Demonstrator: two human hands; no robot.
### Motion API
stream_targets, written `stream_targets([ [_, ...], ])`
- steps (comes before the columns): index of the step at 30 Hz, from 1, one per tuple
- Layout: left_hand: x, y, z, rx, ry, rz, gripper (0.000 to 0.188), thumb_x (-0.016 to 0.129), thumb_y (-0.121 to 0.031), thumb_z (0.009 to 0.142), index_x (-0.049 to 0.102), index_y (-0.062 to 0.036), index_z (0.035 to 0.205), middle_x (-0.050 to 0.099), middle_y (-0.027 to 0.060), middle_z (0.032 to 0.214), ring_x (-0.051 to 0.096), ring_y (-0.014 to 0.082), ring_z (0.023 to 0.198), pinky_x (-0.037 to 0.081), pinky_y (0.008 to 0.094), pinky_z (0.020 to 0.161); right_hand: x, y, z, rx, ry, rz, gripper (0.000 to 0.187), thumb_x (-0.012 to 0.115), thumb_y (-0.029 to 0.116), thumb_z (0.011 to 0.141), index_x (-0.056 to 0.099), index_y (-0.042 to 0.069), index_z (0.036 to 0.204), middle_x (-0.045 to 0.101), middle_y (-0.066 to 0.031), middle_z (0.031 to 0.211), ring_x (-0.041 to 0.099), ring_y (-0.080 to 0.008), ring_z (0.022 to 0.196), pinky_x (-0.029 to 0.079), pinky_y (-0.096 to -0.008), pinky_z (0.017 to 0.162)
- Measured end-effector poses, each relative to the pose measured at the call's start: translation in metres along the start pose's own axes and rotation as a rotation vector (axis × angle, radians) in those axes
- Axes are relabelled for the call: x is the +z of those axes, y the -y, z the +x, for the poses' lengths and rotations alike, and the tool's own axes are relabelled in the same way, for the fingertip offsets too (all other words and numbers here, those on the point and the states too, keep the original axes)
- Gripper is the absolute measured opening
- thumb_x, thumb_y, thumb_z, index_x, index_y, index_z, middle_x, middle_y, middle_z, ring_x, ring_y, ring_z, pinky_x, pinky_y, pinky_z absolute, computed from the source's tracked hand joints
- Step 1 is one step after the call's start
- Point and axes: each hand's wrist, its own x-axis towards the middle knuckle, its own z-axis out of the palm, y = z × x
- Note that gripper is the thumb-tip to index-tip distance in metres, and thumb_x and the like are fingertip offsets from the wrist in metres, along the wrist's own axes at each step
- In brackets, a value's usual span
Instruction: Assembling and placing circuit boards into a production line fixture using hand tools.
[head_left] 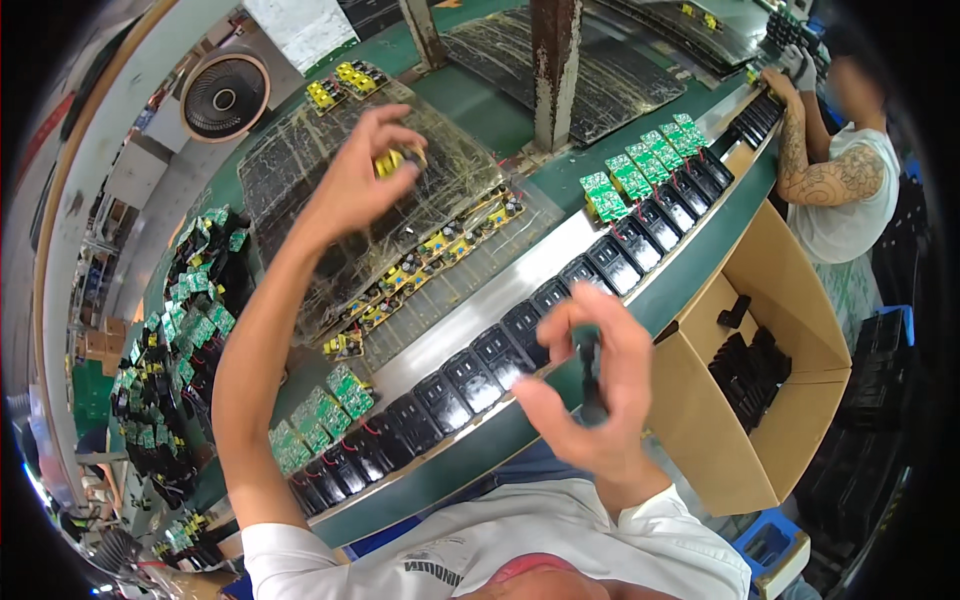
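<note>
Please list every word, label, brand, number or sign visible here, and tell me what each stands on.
White shirt: dark lettering on the chest; I won't copy its wording.
Yellow component in the left hand: blurred, nothing readable.
Green circuit boards: any markings are too small to read.
Black cases: no legible lettering.
Cardboard box: none visible.

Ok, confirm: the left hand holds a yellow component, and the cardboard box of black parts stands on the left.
Wrong side: the head view shows the cardboard box of black parts on the right. The left hand holds a yellow component.
</note>
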Motion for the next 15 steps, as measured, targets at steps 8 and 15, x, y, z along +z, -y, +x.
stream_targets([
  [8,-0.005,-0.135,-0.167,0.082,0.108,-0.32,0.09,0.067,0.002,0.085,0.023,-0.0054,0.163,0.069,0.0131,0.123,0.067,0.0244,0.111,0.051,0.0363,0.097,0.034,-0.012,0.002,-0.108,0.206,-0.31,0.042,0.081,0.005,0.082,0.072,0.005,0.123,0.06,-0.0151,0.12,0.056,-0.0222,0.098,0.047,-0.0316,0.085],
  [15,-0.011,-0.155,-0.216,-0.101,0.175,-0.642,0.077,0.069,0.003,0.085,0.035,-0.0041,0.153,0.07,0.012,0.115,0.066,0.0216,0.098,0.051,0.0308,0.084,0.048,-0.002,-0.021,-0.117,0.222,-0.114,0.015,0.08,0.008,0.085,0.076,0.004,0.099,0.059,-0.0165,0.122,0.055,-0.0238,0.103,0.047,-0.0336,0.088],
])
